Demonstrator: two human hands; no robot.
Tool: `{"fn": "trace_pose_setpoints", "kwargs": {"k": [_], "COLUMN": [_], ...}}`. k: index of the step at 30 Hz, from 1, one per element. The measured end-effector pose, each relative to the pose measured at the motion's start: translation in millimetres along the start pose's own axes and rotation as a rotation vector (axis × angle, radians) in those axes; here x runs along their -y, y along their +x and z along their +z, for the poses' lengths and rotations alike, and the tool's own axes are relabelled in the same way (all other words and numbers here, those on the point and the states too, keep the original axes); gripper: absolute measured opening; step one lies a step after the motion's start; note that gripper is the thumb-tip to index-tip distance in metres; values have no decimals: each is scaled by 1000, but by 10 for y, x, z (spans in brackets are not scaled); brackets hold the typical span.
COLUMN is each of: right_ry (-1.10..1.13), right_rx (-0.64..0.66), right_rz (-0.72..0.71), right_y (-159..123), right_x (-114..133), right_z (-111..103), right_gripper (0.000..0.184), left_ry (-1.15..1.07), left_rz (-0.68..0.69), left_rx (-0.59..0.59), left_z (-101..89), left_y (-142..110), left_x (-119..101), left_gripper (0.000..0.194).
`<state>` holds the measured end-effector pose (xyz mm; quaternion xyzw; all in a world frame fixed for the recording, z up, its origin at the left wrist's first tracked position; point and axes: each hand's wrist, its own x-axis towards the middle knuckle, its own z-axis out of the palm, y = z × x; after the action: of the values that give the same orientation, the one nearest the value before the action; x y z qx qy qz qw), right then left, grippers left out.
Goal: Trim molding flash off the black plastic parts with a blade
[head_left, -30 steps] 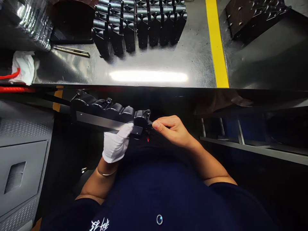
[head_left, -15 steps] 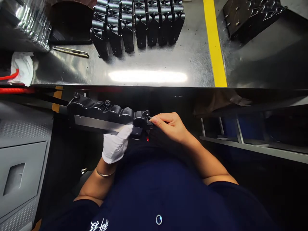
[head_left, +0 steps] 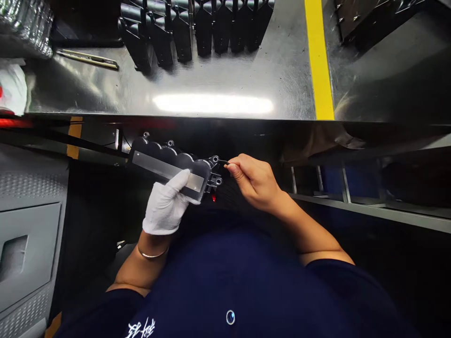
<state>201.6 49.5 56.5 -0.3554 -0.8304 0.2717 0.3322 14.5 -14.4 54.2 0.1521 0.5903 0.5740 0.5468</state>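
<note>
My left hand (head_left: pixel 166 202), in a white glove, grips the right end of a black plastic housing (head_left: pixel 158 151), its thumb pressed on the flat face. The housing has a scalloped upper edge, small ring-shaped lugs and a silvery metal strip (head_left: pixel 151 166) along its face. It is held in the air below the bench edge, sloping down to the right. My bare right hand (head_left: pixel 254 180) is closed in a pinch on a thin dark sliver (head_left: pixel 222 162), whose tip meets the ring lug at the housing's upper right corner. Whether the sliver is a tool or part of the housing, I cannot tell.
Several similar black housings (head_left: pixel 202 33) stand in a row on the metal bench (head_left: pixel 232 80). A utility knife (head_left: pixel 88 58) lies left of them, near a white cloth (head_left: pixel 12 89). Yellow tape (head_left: pixel 320 61) crosses the bench. A grey plastic case (head_left: pixel 31 234) stands at the left.
The housing has turned in my left hand, its flat face now more toward me and its left end nearer. My right hand has shifted slightly right and up, still pinching.
</note>
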Motion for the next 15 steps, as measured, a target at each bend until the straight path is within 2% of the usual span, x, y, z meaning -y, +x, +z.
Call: {"fn": "trace_pose_setpoints", "kwargs": {"k": [5,10,13,15], "right_ry": [-81,-212,-272,-257], "right_rx": [-21,-26,27,119], "right_rz": [-60,-50,-12,8], "right_y": [24,9,3,9], "right_x": [44,66,65,57], "right_z": [-3,-8,-24,-60], "right_gripper": [29,35,39,41], "left_ry": [-10,29,156,236], "left_rz": [7,25,73,88], "left_rx": [11,-84,-96,-74], "left_z": [70,125,72,16], "left_y": [-62,-98,-91,-83], "left_x": [-3,-26,-37,-35], "left_gripper": [23,20,15,16]}}
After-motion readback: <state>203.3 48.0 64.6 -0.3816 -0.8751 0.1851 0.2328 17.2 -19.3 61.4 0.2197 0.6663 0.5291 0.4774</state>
